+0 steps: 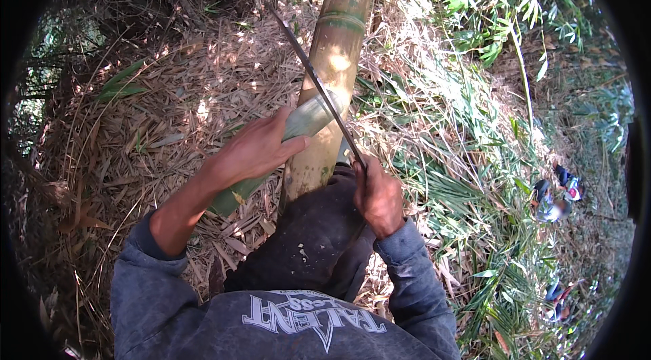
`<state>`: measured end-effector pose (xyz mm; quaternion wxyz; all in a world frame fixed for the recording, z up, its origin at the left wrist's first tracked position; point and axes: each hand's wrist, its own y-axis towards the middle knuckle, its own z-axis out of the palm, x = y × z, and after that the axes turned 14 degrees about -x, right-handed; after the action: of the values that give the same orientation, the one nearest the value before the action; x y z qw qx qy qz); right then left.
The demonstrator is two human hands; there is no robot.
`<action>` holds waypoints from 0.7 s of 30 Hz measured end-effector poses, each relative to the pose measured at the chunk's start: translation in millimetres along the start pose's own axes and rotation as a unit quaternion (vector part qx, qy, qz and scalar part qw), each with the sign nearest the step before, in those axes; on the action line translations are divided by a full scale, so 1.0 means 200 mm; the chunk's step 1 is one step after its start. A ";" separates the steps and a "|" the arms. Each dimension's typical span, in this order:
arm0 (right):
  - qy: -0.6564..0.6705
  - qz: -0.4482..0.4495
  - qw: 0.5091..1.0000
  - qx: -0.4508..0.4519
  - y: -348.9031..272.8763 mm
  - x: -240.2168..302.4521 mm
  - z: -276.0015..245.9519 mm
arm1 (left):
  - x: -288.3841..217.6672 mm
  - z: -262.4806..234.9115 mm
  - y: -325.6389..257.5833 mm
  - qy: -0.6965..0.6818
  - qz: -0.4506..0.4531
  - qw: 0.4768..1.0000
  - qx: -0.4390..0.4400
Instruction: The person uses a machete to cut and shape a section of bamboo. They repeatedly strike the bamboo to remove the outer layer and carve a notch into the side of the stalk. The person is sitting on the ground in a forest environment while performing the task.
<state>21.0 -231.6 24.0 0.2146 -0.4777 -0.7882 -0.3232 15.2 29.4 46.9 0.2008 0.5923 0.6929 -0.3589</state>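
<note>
Left hand (252, 151) clasps green bamboo tube (310, 119), likely stiff, best held midway. Right hand (380, 198) grips long dark metal blade (317, 80) aimed toward 11 o'clock.

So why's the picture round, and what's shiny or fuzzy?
Head view: fisheye lens, so black corners; head view: sun spots on the yellowish bamboo pole, pale shine on the green bamboo piece; head view: tiny people at right look fuzzy.

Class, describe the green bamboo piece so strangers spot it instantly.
Find the thick yellowish-brown bamboo pole reaching the top edge. Across its lower part slants the green bamboo piece, held by the left hand, its upper end crossed by a long dark blade. Its green colour and slimmer shape set it apart from the pole.
</note>
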 end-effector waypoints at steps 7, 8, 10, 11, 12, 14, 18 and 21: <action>0.001 -0.018 1.000 -0.001 0.03 0.08 0.00 | -0.10 -0.08 -0.01 0.062 -0.047 0.996 0.053; 0.005 -0.025 1.000 -0.009 0.05 0.11 -0.01 | -0.11 -0.09 0.00 0.068 -0.060 0.994 0.064; 0.019 -0.030 0.999 -0.019 0.06 0.16 -0.04 | -0.11 -0.10 0.00 0.084 -0.030 0.993 0.072; 0.026 -0.033 0.999 -0.024 0.06 0.17 -0.04 | -0.11 -0.11 0.00 0.091 -0.015 0.993 0.076; 0.001 -0.030 1.000 0.003 0.05 0.13 -0.03 | -0.11 -0.11 0.01 0.089 -0.017 0.993 0.071; -0.050 -0.023 0.997 0.057 0.00 -0.01 0.03 | -0.10 -0.09 0.04 0.084 -0.023 0.994 0.063; -0.101 -0.004 0.991 0.082 -0.01 0.03 0.04 | -0.14 -0.13 0.05 0.084 -0.052 0.991 0.085; -0.060 -0.003 0.996 0.064 0.01 0.11 -0.02 | -0.14 -0.12 0.04 0.084 -0.062 0.992 0.077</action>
<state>12.9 -220.8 41.0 0.1962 -0.4791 -0.8200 -0.2439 31.9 28.8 81.5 0.0729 0.5898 0.7132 -0.3716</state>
